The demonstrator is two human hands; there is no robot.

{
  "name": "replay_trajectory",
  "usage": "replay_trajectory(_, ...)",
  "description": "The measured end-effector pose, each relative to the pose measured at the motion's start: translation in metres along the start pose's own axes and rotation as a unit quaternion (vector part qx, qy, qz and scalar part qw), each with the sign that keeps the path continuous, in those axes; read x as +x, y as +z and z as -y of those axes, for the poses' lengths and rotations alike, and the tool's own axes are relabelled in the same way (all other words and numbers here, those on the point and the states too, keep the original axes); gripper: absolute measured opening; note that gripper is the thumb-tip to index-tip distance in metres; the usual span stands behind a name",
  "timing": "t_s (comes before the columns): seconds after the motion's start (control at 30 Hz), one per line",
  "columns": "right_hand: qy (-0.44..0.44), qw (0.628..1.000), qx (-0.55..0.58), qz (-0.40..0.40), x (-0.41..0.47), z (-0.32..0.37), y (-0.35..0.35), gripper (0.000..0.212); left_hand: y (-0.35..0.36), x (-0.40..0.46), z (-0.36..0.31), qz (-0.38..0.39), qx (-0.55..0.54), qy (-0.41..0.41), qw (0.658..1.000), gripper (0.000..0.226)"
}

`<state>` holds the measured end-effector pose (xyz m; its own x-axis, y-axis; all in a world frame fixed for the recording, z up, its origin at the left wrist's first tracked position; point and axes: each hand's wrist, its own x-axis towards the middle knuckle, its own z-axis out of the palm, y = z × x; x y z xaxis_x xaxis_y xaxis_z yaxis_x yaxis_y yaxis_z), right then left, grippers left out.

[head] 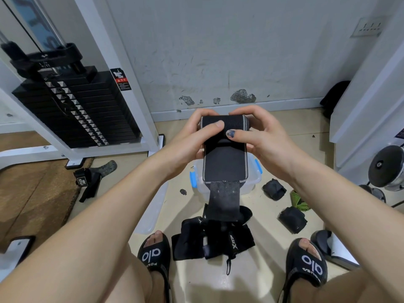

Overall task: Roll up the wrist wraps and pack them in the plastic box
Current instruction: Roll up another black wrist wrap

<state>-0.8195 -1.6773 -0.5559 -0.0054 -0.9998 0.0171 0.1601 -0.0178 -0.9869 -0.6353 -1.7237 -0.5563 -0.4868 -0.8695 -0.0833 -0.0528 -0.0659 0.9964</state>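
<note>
Nearest me, two black slides: one (154, 259) at the floor's near edge on the left, the other (308, 265) on the right.

Between them, a heap of unrolled black wrist wraps (216, 235) on the floor, one printed with white lettering.

Right of the heap, two rolled wraps lying apart: one (292, 219) nearer, one (274, 189) farther, with a green cloth (298, 201) between them.

Left of the heap, a clear lid (153, 213) flat on the floor.

Beyond the heap, the clear plastic box (253, 182) with blue latches, open, standing on the floor under my hands.

Above the box, the wrist wrap in work (225, 158): black with grey edges, its top end rolled, its tail hanging down to the heap.

My left hand (192, 136) grips the roll's left end, thumb across the front. My right hand (262, 134) grips the right end, thumb pressed on the front.

Far left, a black glove (91, 178) on the floor; behind it a weight stack (72, 110) in a white frame.
</note>
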Motion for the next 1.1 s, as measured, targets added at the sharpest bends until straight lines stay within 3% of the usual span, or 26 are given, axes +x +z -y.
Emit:
replay_trajectory(0.1,0.004,1.000,0.005,0.011,-0.001,0.001,0.000,0.036,0.001,0.001,0.000,-0.014,0.016,0.005,1.000,0.013)
replay_trajectory(0.37,0.077,0.996,-0.044,-0.016,0.000,0.005,-0.001,0.022,-0.005,0.000,0.001,0.015,0.007,0.046,0.999,0.027)
replay_trajectory(0.6,0.012,1.000,-0.018,-0.014,0.002,0.003,-0.003,0.029,-0.003,0.000,0.001,0.026,0.001,0.045,0.999,0.039)
replay_trajectory(0.8,-0.023,0.999,-0.018,-0.018,0.002,0.003,-0.003,0.034,0.003,0.002,-0.001,-0.017,-0.077,-0.048,0.996,0.022)
replay_trajectory(0.97,-0.047,0.997,-0.066,0.001,0.001,0.001,-0.004,0.036,0.003,0.002,-0.002,-0.030,-0.085,-0.046,0.995,0.006)
replay_trajectory(1.1,-0.007,0.999,-0.039,-0.008,0.001,0.002,-0.004,0.048,0.002,0.001,-0.006,-0.024,-0.081,-0.022,0.996,0.011)
